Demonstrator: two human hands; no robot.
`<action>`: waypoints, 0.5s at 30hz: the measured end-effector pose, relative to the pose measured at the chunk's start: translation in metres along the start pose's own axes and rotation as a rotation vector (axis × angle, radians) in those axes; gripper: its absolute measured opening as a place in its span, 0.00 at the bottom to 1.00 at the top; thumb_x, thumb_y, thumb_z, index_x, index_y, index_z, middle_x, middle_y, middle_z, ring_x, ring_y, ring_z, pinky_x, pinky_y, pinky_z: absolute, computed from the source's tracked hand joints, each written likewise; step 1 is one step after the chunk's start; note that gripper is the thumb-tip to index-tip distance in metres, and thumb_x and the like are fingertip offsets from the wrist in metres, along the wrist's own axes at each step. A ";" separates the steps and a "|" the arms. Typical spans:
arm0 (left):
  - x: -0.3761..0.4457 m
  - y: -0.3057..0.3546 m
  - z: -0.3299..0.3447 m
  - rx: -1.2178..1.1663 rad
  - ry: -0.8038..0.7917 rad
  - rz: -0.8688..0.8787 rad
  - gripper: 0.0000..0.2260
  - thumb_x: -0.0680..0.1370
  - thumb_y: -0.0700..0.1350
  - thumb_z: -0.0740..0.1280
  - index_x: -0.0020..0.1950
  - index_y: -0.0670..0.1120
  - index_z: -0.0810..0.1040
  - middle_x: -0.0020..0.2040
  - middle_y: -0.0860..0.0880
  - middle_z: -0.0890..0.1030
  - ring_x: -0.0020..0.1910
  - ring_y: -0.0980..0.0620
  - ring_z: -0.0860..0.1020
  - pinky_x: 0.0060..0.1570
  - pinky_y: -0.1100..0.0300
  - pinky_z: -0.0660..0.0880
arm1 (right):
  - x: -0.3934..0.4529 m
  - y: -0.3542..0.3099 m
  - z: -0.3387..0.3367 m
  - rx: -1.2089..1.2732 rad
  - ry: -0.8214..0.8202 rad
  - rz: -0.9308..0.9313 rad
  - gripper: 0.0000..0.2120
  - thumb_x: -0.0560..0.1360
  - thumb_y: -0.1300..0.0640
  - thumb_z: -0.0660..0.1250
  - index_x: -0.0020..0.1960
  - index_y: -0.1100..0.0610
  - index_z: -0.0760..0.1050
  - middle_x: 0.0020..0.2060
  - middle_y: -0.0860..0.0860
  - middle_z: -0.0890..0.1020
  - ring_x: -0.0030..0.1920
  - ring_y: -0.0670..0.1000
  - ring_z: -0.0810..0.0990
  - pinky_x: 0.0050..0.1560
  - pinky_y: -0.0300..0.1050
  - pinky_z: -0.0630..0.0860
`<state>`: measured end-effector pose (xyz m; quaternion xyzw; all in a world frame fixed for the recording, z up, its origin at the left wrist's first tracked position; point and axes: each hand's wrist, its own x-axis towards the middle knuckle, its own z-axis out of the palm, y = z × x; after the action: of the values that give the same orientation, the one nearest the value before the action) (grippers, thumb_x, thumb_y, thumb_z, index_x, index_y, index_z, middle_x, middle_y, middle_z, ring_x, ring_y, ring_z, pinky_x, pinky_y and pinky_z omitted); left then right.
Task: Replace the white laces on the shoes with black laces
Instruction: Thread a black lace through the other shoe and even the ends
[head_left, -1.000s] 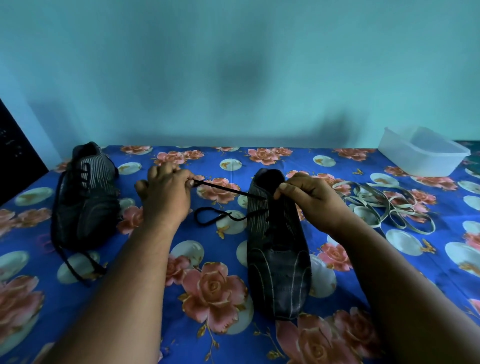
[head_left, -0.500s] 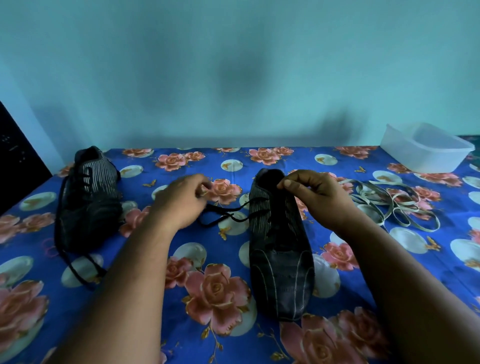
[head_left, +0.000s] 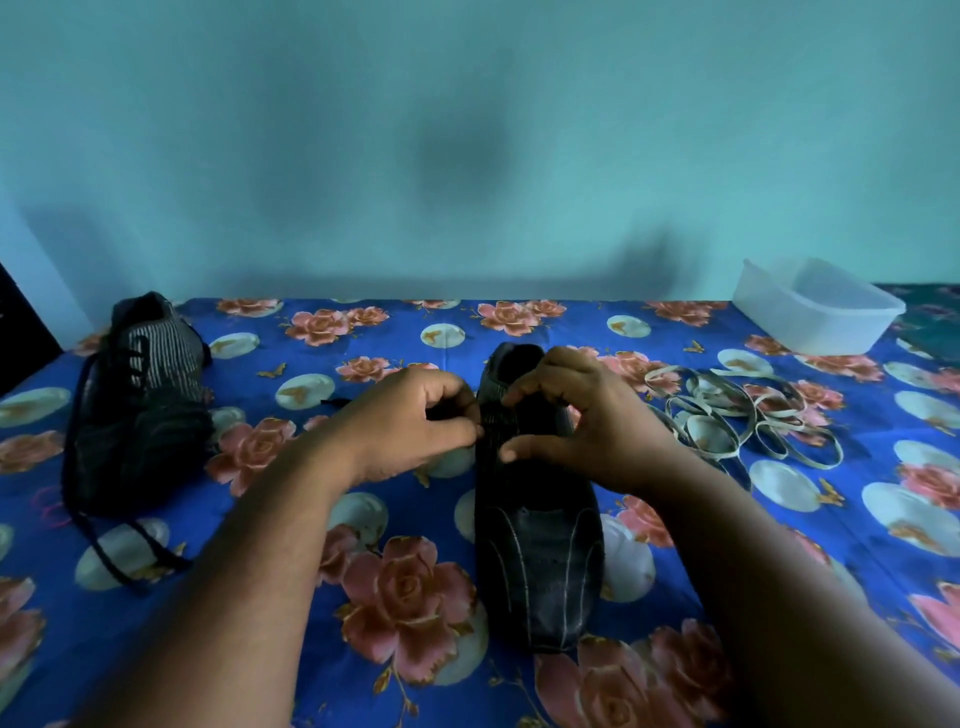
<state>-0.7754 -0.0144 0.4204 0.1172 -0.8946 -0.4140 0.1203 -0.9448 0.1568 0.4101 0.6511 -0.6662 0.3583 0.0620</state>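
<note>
The surface (head_left: 675, 613), spread with a blue rose-printed cloth, carried everything within arm's reach, which suited close finger work. The near shoe (head_left: 537, 519) lay in the middle with its toe toward the person and its opening away, probably so the eyelet rows faced the hands. The second shoe (head_left: 140, 415) sat well apart on the left, black lace already through it and loose ends trailing. A clear plastic tub (head_left: 815, 306) stood at the far right. The white laces (head_left: 737, 415) lay heaped just right of the near shoe (out of the way, by the look of it). The left hand (head_left: 410, 421) pinched the black lace (head_left: 332, 402) at the shoe's left eyelets; the right hand (head_left: 587, 421) curled over the tongue, though whether it held any lace I could not tell.
</note>
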 end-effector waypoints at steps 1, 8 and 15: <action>-0.001 0.001 -0.001 -0.025 0.012 0.016 0.03 0.78 0.44 0.73 0.45 0.50 0.82 0.41 0.49 0.84 0.40 0.53 0.80 0.46 0.47 0.78 | 0.000 0.000 0.004 -0.043 0.000 0.001 0.20 0.68 0.36 0.75 0.52 0.48 0.83 0.45 0.35 0.72 0.47 0.35 0.72 0.50 0.39 0.70; -0.002 0.012 0.002 -0.343 0.100 0.143 0.06 0.77 0.49 0.72 0.51 0.49 0.85 0.45 0.49 0.85 0.45 0.54 0.80 0.48 0.62 0.76 | 0.003 -0.006 0.012 -0.039 0.127 0.012 0.07 0.73 0.47 0.74 0.44 0.50 0.84 0.39 0.40 0.74 0.41 0.43 0.73 0.43 0.44 0.71; 0.011 -0.008 0.026 -0.213 0.076 0.165 0.15 0.71 0.63 0.76 0.54 0.58 0.83 0.51 0.58 0.78 0.55 0.54 0.77 0.60 0.54 0.73 | 0.003 -0.010 -0.008 0.644 0.221 0.265 0.04 0.75 0.61 0.74 0.42 0.58 0.83 0.35 0.54 0.84 0.38 0.47 0.80 0.41 0.41 0.75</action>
<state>-0.7934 -0.0044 0.3996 0.0453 -0.8471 -0.4906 0.1993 -0.9388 0.1599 0.4216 0.5027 -0.5870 0.6228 -0.1218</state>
